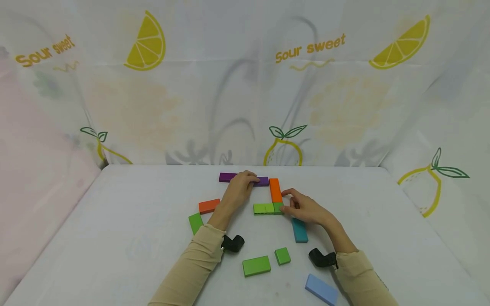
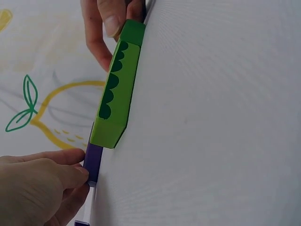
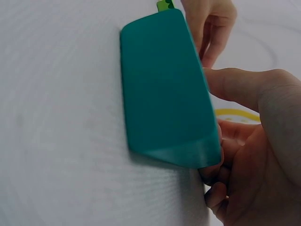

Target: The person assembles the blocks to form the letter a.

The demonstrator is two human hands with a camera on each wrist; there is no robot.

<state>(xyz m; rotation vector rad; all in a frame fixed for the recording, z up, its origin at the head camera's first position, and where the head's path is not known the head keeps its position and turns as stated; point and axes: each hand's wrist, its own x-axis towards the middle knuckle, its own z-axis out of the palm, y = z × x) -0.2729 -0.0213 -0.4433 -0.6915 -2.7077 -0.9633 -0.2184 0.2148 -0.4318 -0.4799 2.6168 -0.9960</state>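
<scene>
At the far side of the table, my left hand (image 1: 239,187) pinches the end of a purple block (image 1: 262,182) between thumb and fingers. A second, darker purple block (image 1: 227,177) lies to its left, partly behind the hand. From the purple block's right end an orange block (image 1: 275,190) runs toward me. It meets a small green block (image 1: 278,208), which sits end to end with a light green block (image 2: 113,94) with dark green scallops. My right hand (image 1: 308,208) has its index finger at the orange block's right side and its thumb at the small green block.
A teal block (image 1: 300,230) lies just below my right hand. Beside my left forearm are a red-orange block (image 1: 209,206) and a green block (image 1: 195,223), partly covered by the sleeve. Nearer me lie a green block (image 1: 256,266), a green cube (image 1: 282,256) and a light blue block (image 1: 321,289).
</scene>
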